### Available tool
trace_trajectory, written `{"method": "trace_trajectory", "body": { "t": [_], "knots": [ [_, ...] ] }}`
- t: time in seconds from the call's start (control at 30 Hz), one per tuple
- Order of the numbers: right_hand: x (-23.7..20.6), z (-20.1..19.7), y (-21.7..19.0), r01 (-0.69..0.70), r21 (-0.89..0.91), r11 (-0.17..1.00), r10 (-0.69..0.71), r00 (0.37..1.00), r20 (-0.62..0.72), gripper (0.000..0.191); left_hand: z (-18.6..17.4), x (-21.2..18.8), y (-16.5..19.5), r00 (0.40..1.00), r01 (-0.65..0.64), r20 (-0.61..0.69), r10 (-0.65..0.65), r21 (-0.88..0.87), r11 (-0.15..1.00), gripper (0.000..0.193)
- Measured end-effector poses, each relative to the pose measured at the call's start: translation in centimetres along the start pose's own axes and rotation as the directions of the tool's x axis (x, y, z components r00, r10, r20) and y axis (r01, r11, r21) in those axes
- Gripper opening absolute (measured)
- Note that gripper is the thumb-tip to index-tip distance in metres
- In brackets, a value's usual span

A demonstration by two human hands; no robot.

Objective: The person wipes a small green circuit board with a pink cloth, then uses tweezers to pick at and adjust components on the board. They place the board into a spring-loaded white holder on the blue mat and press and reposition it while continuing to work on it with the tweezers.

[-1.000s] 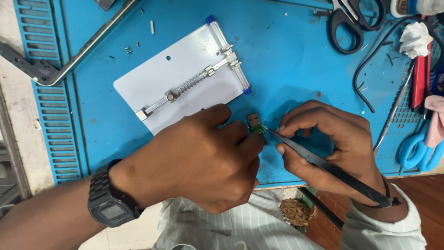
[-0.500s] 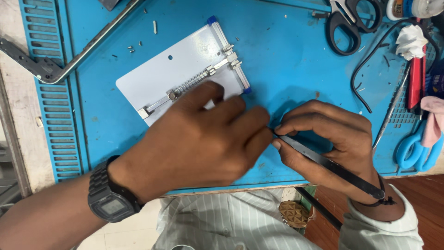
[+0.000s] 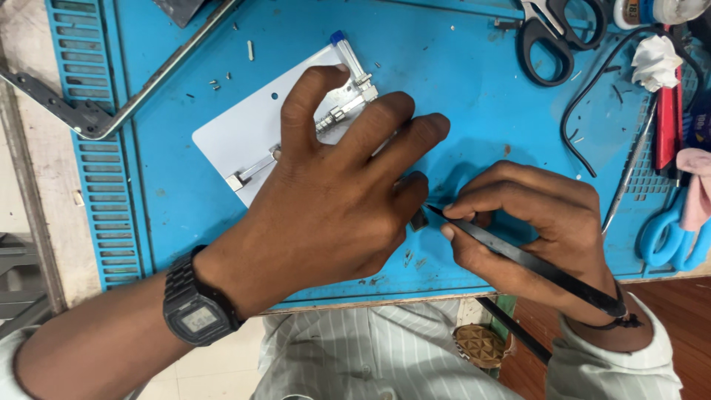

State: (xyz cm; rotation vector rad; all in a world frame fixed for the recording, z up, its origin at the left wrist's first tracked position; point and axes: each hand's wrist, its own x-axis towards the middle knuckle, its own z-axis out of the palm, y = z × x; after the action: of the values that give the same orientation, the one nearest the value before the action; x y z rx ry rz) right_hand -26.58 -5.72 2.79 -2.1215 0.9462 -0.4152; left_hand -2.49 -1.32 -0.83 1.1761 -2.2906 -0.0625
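Note:
My left hand [image 3: 337, 192] lies spread over the blue work mat [image 3: 459, 96], fingers apart, its index finger resting on the white holder plate [image 3: 244, 130] with a metal clamp bar [image 3: 344, 104]. A small dark component [image 3: 419, 219] sits on the mat under the tip of my left little finger. My right hand [image 3: 533, 222] grips black tweezers [image 3: 518, 255], whose tips touch that small component. The part under my left palm is hidden.
Black-handled scissors [image 3: 555, 33] lie at the top right, a black wire [image 3: 585, 111] beside them. Red-handled tools [image 3: 666, 118], blue scissors [image 3: 670, 237] and white tissue [image 3: 655, 59] crowd the right edge. A bent metal frame [image 3: 111, 104] lies at the left. Small screws [image 3: 218, 81] dot the mat.
My left hand has moved up and spread its fingers over the white holder plate. The small component that it pinched earlier now lies by its little finger. My right hand stays put.

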Motion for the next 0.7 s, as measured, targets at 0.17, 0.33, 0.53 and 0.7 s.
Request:
{"method": "trace_trajectory", "body": {
  "t": [0.17, 0.33, 0.53, 0.7],
  "knots": [
    [-0.16, 0.05, -0.10, -0.023, 0.025, 0.999, 0.023, 1.000, -0.019, 0.020, 0.20, 0.20, 0.12, 1.000, 0.012, -0.006, -0.012, -0.055, 0.998, 0.018],
    [-0.11, 0.14, -0.07, -0.018, 0.015, 1.000, 0.018, 1.000, -0.019, 0.021, 0.42, 0.19, 0.13, 1.000, -0.001, -0.021, 0.000, -0.064, 0.998, 0.021],
    [0.13, 0.22, -0.05, 0.037, 0.022, 0.999, -0.037, 0.999, -0.023, 0.022, 0.59, 0.12, 0.23, 1.000, 0.002, -0.014, -0.003, -0.071, 0.998, 0.019],
    [0.13, 0.16, -0.38, 0.006, 0.011, 1.000, -0.006, 1.000, -0.016, 0.023, 0.61, 0.09, 0.19, 1.000, 0.008, -0.007, -0.009, -0.104, 0.994, 0.018]
  ]
}}
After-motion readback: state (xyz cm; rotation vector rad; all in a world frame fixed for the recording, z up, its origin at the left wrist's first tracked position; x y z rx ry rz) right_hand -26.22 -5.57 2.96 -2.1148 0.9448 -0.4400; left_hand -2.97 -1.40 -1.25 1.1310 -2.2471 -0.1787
